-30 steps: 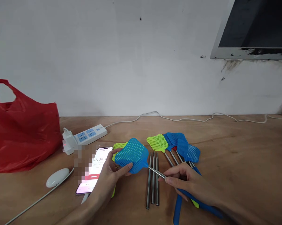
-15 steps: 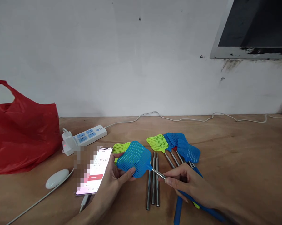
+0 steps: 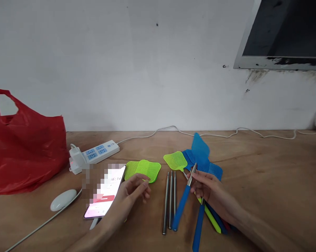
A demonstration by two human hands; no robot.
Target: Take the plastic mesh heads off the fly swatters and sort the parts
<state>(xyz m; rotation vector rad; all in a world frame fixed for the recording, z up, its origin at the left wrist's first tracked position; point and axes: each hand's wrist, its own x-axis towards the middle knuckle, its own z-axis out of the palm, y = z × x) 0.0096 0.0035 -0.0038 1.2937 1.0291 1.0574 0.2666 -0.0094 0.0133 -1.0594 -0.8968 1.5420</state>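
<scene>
In my right hand (image 3: pixel 206 185) is a blue fly swatter, gripped by its metal rod. Its slightly blurred mesh head (image 3: pixel 199 147) points up and away, and its blue handle (image 3: pixel 181 208) slants down toward me. My left hand (image 3: pixel 134 192) is half curled with thumb and fingers a little apart, just in front of two overlapping green swatter heads (image 3: pixel 149 169); whether it touches them I cannot make out. Between the hands lie three metal rods (image 3: pixel 170 199) side by side. Beneath my right hand is a pile of swatters, with a green head (image 3: pixel 175 160) and several blue ones.
A lit phone (image 3: pixel 105 196) lies by my left forearm, with a white mouse-shaped object (image 3: pixel 63 200) and its cable farther left. Behind stand a power strip (image 3: pixel 100 150) and a red plastic bag (image 3: pixel 29 150). A thin white cord (image 3: pixel 212 134) runs along the wall.
My left hand has let go of the blue swatter head and moved slightly down. My right hand has swung the swatter round, so its head points away and its handle toward me.
</scene>
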